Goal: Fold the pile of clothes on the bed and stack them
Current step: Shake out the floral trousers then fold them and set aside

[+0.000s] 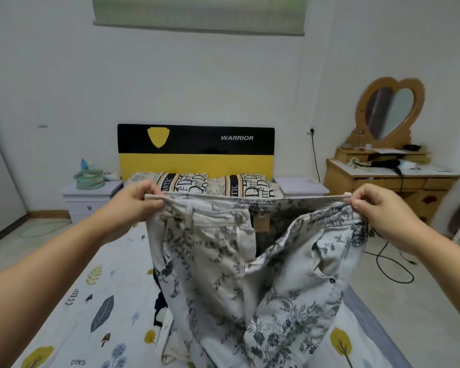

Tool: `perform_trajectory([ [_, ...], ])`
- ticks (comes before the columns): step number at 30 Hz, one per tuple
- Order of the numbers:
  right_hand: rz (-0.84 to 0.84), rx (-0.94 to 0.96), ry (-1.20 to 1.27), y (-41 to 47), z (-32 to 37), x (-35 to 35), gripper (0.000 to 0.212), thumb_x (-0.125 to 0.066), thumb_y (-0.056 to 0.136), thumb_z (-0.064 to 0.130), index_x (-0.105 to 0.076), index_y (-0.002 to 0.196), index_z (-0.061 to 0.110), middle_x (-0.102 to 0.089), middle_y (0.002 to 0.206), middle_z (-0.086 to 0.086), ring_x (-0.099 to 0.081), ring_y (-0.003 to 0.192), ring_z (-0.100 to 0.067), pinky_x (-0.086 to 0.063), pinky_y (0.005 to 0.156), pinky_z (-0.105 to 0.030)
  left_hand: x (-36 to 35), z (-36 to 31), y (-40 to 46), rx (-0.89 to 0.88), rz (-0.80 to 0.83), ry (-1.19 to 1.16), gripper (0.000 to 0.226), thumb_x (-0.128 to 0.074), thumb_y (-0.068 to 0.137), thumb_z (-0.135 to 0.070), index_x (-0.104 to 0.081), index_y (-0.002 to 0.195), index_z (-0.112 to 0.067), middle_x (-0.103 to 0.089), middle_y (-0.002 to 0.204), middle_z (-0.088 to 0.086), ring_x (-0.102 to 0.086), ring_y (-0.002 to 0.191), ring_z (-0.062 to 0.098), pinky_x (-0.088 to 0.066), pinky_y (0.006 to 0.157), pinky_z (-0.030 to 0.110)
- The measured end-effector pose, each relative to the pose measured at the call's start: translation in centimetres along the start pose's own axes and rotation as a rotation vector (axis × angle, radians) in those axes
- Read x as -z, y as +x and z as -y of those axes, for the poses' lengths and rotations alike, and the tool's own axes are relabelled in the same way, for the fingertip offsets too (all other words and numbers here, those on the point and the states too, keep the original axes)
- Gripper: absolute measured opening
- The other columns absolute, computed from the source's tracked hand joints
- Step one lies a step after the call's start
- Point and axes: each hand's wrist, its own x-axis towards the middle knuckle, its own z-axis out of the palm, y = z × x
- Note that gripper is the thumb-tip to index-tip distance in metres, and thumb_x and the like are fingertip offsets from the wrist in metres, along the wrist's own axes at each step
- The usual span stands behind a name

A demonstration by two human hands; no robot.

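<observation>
Trousers (pixel 223 261) with a grey floral print hang in the air above the bed (pixel 64 301), stretched by their waistband between both hands. Left hand (pixel 133 200) grips the waistband's left end, fingers curled over the fabric; right hand (pixel 375 205) pinches the right end between thumb and fingertips. Waistband runs taut and nearly level from one hand to the other, and the legs drop below the hands down to the bed. Dark clothes (pixel 160 309) peek out on the bed just left of the hanging legs. Beyond the trousers, two lettered pillows (pixel 215 185) lie at the bed's head against a black-and-yellow headboard (pixel 195 150).
</observation>
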Motion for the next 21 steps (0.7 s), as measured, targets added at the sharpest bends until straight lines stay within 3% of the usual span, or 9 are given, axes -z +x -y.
perform_trajectory([
  [3, -0.061, 0.044, -0.054, 0.2, 0.9, 0.2, 0.016, -0.045, 0.094, 0.001, -0.051, 0.08, 0.007, -0.052, 0.074, -0.008, -0.041, 0.062, -0.016, -0.031, 0.056, -0.029, -0.6, -1.0, 0.8, 0.054, -0.113, -0.06, 0.026, -0.048, 0.092, 0.004, -0.046, 0.074, -0.015, -0.046, 0.061, 0.001, -0.04, 0.046, 0.007, -0.033, 0.04, 0.015],
  [6, -0.004, 0.035, -0.047, 0.1, 1.3, 0.4, 0.015, -0.042, 0.096, 0.004, -0.052, 0.085, 0.008, -0.055, 0.083, -0.008, -0.044, 0.07, -0.016, -0.032, 0.061, -0.028, -1.8, -2.1, 1.4, 0.133, -0.189, -0.113, 0.012, -0.055, 0.091, -0.004, -0.049, 0.088, -0.014, -0.051, 0.077, 0.011, -0.045, 0.065, 0.018, -0.04, 0.06, 0.03],
  [8, 0.102, 0.004, 0.001, -0.5, 1.1, 1.0, 0.015, -0.046, 0.096, 0.012, -0.057, 0.085, 0.012, -0.06, 0.085, -0.005, -0.051, 0.077, -0.019, -0.037, 0.065, -0.03, -2.2, -2.6, 1.3, 0.166, -0.176, 0.0, 0.021, -0.064, 0.086, -0.01, -0.052, 0.104, -0.007, -0.059, 0.092, 0.018, -0.056, 0.082, 0.026, -0.049, 0.08, 0.041],
  [10, 0.305, -0.03, 0.033, -1.2, 1.0, 1.8, 0.01, -0.056, 0.091, 0.025, -0.061, 0.092, 0.017, -0.066, 0.091, -0.004, -0.06, 0.083, -0.02, -0.046, 0.073, -0.032, -2.3, -3.2, 0.8, 0.176, -0.109, 0.13, 0.037, -0.073, 0.077, -0.011, -0.055, 0.109, -0.004, -0.064, 0.097, 0.02, -0.062, 0.089, 0.029, -0.051, 0.088, 0.044],
  [13, 0.562, -0.06, -0.088, -1.7, 1.4, 2.9, 0.036, -0.079, 0.071, 0.025, -0.06, 0.102, 0.023, -0.069, 0.096, 0.003, -0.066, 0.089, -0.018, -0.05, 0.084, -0.035, -1.8, -4.1, -0.1, 0.19, -0.028, 0.266, 0.041, -0.077, 0.07, -0.011, -0.056, 0.105, -0.005, -0.066, 0.093, 0.019, -0.062, 0.083, 0.029, -0.053, 0.081, 0.039],
  [15, 0.597, -0.018, -0.206, -1.9, 2.4, 3.2, 0.04, -0.083, 0.065, 0.017, -0.062, 0.098, 0.026, -0.07, 0.093, 0.006, -0.066, 0.088, -0.014, -0.051, 0.082, -0.032, -1.5, -4.5, -0.5, 0.146, -0.048, 0.312, 0.032, -0.075, 0.073, -0.008, -0.059, 0.1, -0.002, -0.065, 0.09, 0.018, -0.062, 0.079, 0.026, -0.054, 0.075, 0.033],
  [19, 0.427, 0.134, -0.268, -2.6, 5.4, 3.6, 0.016, -0.074, 0.077, 0.014, -0.07, 0.089, 0.026, -0.071, 0.082, 0.007, -0.066, 0.077, -0.008, -0.046, 0.06, -0.016, -0.3, -5.9, -1.0, 0.043, -0.161, 0.231, 0.012, -0.07, 0.081, -0.007, -0.059, 0.077, -0.005, -0.065, 0.062, 0.003, -0.061, 0.049, 0.003, -0.049, 0.046, 0.011],
  [21, 0.327, 0.158, -0.233, -3.0, 7.5, 4.2, 0.008, -0.072, 0.08, 0.018, -0.072, 0.087, 0.021, -0.072, 0.078, 0.003, -0.067, 0.075, -0.012, -0.046, 0.058, -0.019, 1.0, -6.9, -1.3, -0.011, -0.207, 0.226, 0.015, -0.069, 0.082, -0.013, -0.059, 0.071, -0.01, -0.064, 0.064, 0.003, -0.061, 0.056, 0.007, -0.047, 0.048, 0.011],
])
